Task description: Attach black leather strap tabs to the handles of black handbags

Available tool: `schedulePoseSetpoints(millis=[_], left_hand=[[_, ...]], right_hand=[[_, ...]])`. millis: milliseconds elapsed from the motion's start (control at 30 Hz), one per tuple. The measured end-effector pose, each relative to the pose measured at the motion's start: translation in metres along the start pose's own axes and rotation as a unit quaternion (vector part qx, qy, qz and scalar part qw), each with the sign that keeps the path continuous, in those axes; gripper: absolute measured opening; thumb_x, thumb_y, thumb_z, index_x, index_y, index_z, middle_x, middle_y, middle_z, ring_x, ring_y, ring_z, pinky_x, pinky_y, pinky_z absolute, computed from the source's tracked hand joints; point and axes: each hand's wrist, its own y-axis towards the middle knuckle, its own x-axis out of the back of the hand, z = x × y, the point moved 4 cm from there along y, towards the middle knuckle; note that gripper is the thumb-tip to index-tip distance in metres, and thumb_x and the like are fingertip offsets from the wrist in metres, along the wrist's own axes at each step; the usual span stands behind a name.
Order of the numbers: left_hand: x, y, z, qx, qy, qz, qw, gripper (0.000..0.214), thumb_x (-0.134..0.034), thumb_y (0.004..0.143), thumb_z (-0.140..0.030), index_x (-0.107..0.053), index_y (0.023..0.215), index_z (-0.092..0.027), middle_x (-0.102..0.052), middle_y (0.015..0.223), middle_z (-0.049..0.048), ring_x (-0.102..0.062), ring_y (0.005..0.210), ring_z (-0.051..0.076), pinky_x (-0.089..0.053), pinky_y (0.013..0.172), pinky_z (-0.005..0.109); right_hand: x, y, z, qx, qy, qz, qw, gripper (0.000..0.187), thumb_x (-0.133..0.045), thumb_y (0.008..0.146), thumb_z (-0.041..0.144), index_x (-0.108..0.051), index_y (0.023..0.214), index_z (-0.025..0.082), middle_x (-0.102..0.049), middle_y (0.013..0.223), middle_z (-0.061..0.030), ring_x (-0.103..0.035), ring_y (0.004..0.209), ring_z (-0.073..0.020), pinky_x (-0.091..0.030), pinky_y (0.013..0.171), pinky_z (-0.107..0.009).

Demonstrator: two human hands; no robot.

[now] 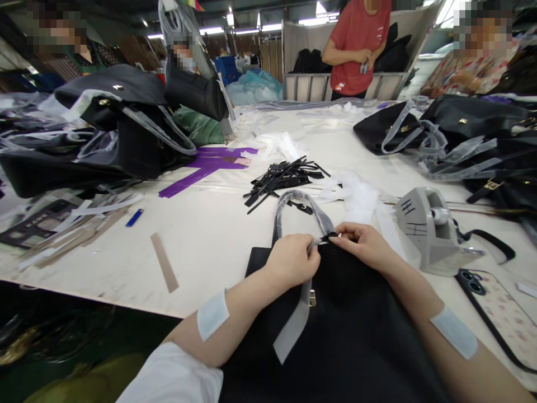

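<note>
A black handbag point(348, 330) lies in front of me at the table's near edge. Its handle point(300, 210) arches away from me and is wrapped in grey translucent film. My left hand point(291, 260) is closed, pinching a strip of that film point(296, 322) which hangs down over the bag past a gold clasp point(312, 299). My right hand point(363, 243) is closed too, its fingertips pinching the handle's base where the wrap ends, close against the left hand.
A grey tape dispenser point(428, 229) and a phone point(497, 310) sit right of the bag. Loose black straps point(283, 179) lie beyond the handle. Piles of black bags point(104, 134) fill both table sides. Purple tape point(210, 165), a blue lighter point(134, 218). Other people stand at the far side.
</note>
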Motion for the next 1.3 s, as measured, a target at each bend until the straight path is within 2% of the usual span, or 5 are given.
schedulePoseSetpoints(millis=[400, 800, 967, 1133, 1300], left_hand=[[-0.007, 0.007, 0.0, -0.04, -0.043, 0.071, 0.996, 0.047, -0.025, 0.097, -0.039, -0.062, 0.077, -0.018, -0.067, 0.077, 0.0061, -0.06, 0.072, 0.019, -0.04, 0.069, 0.027], [-0.001, 0.003, 0.011, 0.075, -0.075, 0.046, 0.993, 0.066, -0.021, 0.09, -0.065, -0.062, 0.07, -0.017, -0.066, 0.067, 0.0087, -0.062, 0.068, 0.021, -0.042, 0.07, 0.03], [-0.03, 0.004, 0.019, 0.194, -0.383, 0.275, 0.86, 0.065, -0.015, 0.094, -0.055, -0.058, 0.068, -0.014, -0.059, 0.052, 0.0042, -0.057, 0.047, 0.016, -0.045, 0.057, 0.029], [-0.04, 0.006, 0.02, 0.237, -0.59, 0.342, 0.692, 0.04, -0.032, 0.094, -0.044, -0.048, 0.07, -0.017, -0.046, 0.048, -0.0035, -0.053, 0.043, 0.012, -0.042, 0.049, 0.023], [-0.046, 0.007, 0.017, 0.248, -0.615, 0.307, 0.683, 0.035, -0.043, 0.089, -0.049, -0.044, 0.073, -0.018, -0.044, 0.053, -0.0046, -0.051, 0.046, 0.01, -0.039, 0.045, 0.02]], right_hand=[[-0.004, 0.0, 0.003, 0.047, -0.034, 0.028, 0.998, 0.032, -0.06, 0.081, 0.05, -0.067, 0.083, 0.019, -0.052, 0.059, 0.0021, -0.044, 0.056, -0.013, -0.034, 0.054, -0.024], [-0.001, 0.002, -0.004, 0.02, -0.014, 0.001, 1.0, 0.036, -0.061, 0.08, 0.053, -0.068, 0.082, 0.018, -0.052, 0.059, 0.0015, -0.044, 0.055, -0.0126, -0.033, 0.051, -0.023], [-0.001, 0.002, -0.004, 0.027, -0.014, 0.008, 1.0, 0.036, -0.061, 0.081, 0.053, -0.069, 0.084, 0.018, -0.053, 0.059, 0.0016, -0.044, 0.056, -0.0129, -0.034, 0.052, -0.024], [0.001, 0.002, -0.002, 0.039, -0.028, 0.0, 0.999, 0.035, -0.06, 0.082, 0.053, -0.071, 0.087, 0.02, -0.062, 0.069, -0.0021, -0.052, 0.064, -0.0177, -0.04, 0.058, -0.027], [-0.003, 0.002, -0.004, 0.061, -0.02, 0.021, 0.998, 0.03, -0.059, 0.083, 0.048, -0.071, 0.091, 0.021, -0.067, 0.078, -0.0029, -0.058, 0.073, -0.0213, -0.044, 0.068, -0.03]])
